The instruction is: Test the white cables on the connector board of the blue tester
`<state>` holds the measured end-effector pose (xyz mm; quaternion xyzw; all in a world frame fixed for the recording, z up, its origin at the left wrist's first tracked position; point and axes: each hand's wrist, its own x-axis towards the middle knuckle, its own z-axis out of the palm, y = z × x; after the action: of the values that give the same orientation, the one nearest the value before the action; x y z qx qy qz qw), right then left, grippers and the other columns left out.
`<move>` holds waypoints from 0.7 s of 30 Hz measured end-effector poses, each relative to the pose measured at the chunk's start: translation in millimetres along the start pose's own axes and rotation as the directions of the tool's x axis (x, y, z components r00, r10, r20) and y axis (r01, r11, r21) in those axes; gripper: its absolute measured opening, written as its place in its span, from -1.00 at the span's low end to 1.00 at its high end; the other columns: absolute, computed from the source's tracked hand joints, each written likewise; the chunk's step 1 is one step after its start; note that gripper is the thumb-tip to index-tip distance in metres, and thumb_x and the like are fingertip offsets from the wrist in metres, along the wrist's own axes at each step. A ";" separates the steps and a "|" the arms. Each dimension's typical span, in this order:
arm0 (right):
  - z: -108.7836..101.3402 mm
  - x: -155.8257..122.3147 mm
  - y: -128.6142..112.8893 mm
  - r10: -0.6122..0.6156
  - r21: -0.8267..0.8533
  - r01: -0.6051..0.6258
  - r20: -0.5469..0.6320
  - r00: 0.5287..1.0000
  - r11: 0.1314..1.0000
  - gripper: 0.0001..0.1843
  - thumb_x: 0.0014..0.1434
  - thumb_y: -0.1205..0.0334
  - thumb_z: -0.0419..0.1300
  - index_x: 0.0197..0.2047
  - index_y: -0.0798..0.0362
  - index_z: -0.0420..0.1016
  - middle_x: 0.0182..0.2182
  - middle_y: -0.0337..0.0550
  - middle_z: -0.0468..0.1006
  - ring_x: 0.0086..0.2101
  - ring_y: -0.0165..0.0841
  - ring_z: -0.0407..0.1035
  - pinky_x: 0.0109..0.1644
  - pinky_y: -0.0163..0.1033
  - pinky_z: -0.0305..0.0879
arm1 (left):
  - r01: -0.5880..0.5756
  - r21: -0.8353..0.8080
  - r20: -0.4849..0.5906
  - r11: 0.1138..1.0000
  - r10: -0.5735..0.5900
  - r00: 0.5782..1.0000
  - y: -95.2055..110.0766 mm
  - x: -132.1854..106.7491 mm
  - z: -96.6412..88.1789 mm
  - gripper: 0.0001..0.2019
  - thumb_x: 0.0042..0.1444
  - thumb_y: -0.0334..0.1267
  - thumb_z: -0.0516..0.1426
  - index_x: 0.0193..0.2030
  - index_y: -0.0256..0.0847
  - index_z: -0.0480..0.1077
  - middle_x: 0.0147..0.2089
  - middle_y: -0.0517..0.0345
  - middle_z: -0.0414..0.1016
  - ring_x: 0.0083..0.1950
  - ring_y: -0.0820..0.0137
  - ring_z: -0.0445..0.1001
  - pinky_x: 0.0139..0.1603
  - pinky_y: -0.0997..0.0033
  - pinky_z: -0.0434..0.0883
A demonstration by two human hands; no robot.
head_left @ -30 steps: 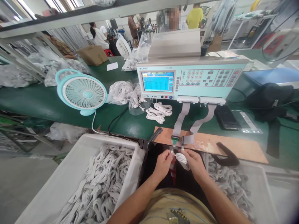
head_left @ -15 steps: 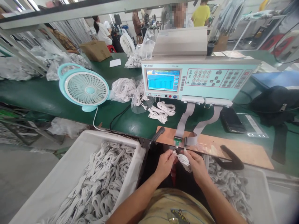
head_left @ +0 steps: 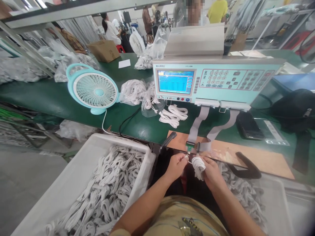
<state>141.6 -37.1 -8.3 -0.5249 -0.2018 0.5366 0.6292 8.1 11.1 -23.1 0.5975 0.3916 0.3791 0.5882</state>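
Observation:
A coiled white cable point(head_left: 198, 166) hangs between my hands at the table's front edge. My left hand point(head_left: 177, 165) pinches one end of it, with the plug held up against the small green circuit board point(head_left: 189, 148). Whether the plug is seated there I cannot tell. My right hand point(head_left: 211, 168) is closed on the coil's other side, close to the second dark connector point(head_left: 198, 148). Grey ribbon cables point(head_left: 197, 126) run from both connectors up to the tester point(head_left: 216, 80), whose blue screen point(head_left: 175, 82) is lit.
A white bin point(head_left: 95, 144) full of coiled cables stands at left, another bin point(head_left: 278, 196) at right. A wooden board point(head_left: 268, 160) with black clamps point(head_left: 168, 141) lies along the edge. A blue fan point(head_left: 94, 91), loose cable coils point(head_left: 173, 116) and a phone point(head_left: 249, 126) are on the table.
My left hand has brought the plug up against the green board. The coil now hangs lower and looser from my right hand. The whole view has shifted slightly.

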 end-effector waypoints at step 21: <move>-8.3 5.0 1.8 0.015 -0.029 -0.013 0.042 0.999 0.999 -0.69 -0.23 0.06 0.42 -0.46 0.11 0.57 -0.53 -0.11 0.53 -0.52 -0.31 0.37 -0.49 -0.32 0.29 | 0.014 -0.189 -0.204 0.982 -0.053 0.978 3.6 -4.0 24.2 -0.76 0.02 -0.21 0.05 -0.58 -0.29 0.33 -0.58 0.22 0.24 -0.49 0.49 0.16 -0.43 0.50 0.17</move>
<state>149.3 -36.6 -14.4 -0.5239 -0.2189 0.5489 0.6135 28.7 -2.4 -20.0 0.4902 0.4235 0.4646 0.6038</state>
